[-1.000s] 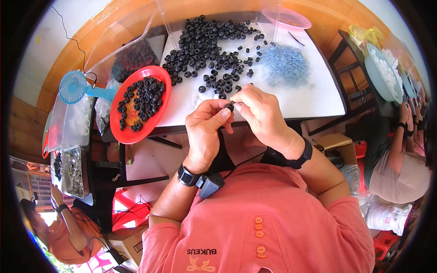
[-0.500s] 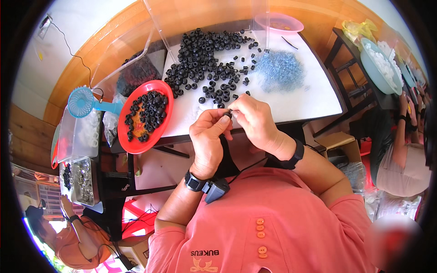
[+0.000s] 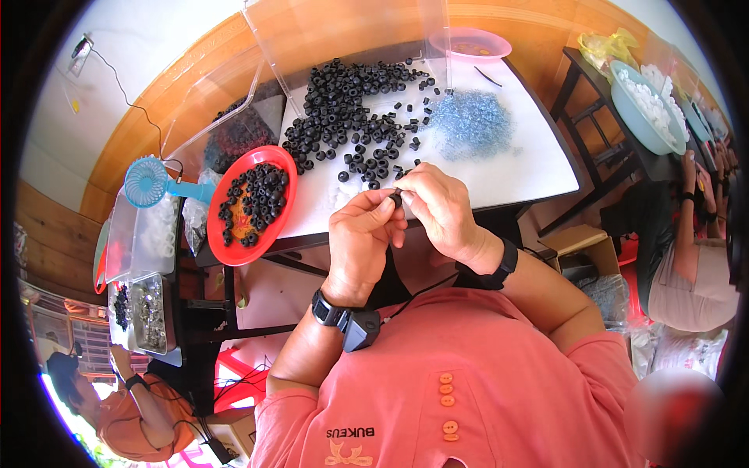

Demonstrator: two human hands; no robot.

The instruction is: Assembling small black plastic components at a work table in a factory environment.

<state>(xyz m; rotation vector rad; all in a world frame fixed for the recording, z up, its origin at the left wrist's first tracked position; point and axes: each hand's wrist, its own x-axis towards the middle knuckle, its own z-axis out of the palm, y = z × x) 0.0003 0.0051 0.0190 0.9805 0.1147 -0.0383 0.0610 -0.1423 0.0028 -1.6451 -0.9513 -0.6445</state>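
Observation:
Just off the table's front edge, my left hand (image 3: 360, 240) pinches a small black ring-like part (image 3: 395, 200) between thumb and fingers. My right hand (image 3: 441, 210) meets it there, with thumb and forefinger pressed together at the part's upper side. Whatever those fingertips hold is too small to make out. Beyond the hands lies a spread pile of similar black parts (image 3: 335, 97) on the white tabletop (image 3: 538, 168). To its right is a heap of tiny clear bluish pieces (image 3: 472, 123). A tilted red plate (image 3: 285, 204) at the left holds more black parts.
Clear plastic panels (image 3: 351, 31) stand behind the pile. A pink bowl (image 3: 476, 45) and a thin black strip (image 3: 488, 76) lie at the far right. Left are a blue fan (image 3: 147, 182) and a metal tray (image 3: 150, 312). Other people sit left and right, near a light-blue basin (image 3: 624, 86).
The view has shifted slightly, so the table sits a little lower and further left. Both hands stay together at the black part, with only small finger movement.

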